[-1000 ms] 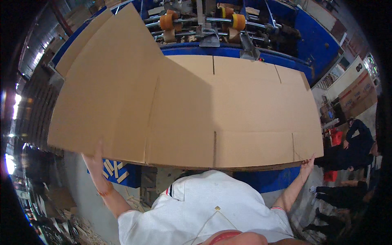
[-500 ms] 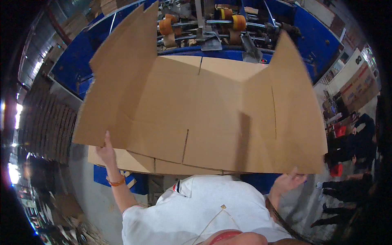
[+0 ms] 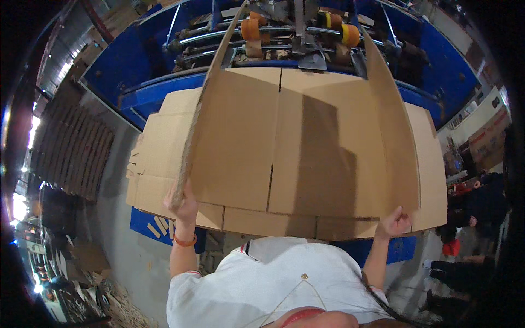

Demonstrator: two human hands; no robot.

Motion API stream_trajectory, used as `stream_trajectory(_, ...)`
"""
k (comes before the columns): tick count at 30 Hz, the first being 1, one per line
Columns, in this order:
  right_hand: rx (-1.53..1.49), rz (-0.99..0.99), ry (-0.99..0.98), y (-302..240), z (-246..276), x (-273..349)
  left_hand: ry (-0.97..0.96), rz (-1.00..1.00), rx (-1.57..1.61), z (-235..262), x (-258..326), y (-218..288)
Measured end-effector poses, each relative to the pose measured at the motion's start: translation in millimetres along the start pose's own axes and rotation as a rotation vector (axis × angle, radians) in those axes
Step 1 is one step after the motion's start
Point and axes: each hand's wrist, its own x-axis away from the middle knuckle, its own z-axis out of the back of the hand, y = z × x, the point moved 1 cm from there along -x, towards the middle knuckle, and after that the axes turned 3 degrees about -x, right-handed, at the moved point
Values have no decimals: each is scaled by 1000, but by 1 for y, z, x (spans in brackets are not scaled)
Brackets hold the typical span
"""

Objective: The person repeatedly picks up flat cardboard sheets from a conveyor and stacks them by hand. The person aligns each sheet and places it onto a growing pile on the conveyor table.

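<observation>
A large brown cardboard box blank (image 3: 235, 142), slotted and creased, lies in front of me with its left and right panels standing up. My left hand (image 3: 183, 203) is closed around the near end of the upright left panel. At the near right corner, my right hand (image 3: 395, 221) has its fingers curled against the blank's edge, closed on it. Beneath lies more flat cardboard (image 3: 429, 169), which sticks out on both sides and along the near edge. A shadow falls across the middle of the blank.
Just beyond the cardboard stands a blue machine (image 3: 454, 82) with metal shafts and orange and yellow rollers (image 3: 250, 29). Cardboard strips (image 3: 158, 226) lie on a blue surface at lower left. Flat cardboard is stacked (image 3: 71, 147) on the left. Other people (image 3: 481, 208) are at right.
The blank has come down onto the cardboard below, and its side panels now stand steeper. My left hand has moved to the right; my right hand has shifted slightly forward.
</observation>
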Motion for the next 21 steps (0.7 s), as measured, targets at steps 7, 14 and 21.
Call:
stream_trajectory(7,53,-134,-216,-4,-21,-21,-509,-253,-54,-33,-26,57)
stream_trajectory(14,509,403,-881,-26,-68,13,-1037,-404,-114,-102,45,59)
stream_trajectory(21,594,468,-944,-19,-73,20,-1025,-342,-70,-104,44,62)
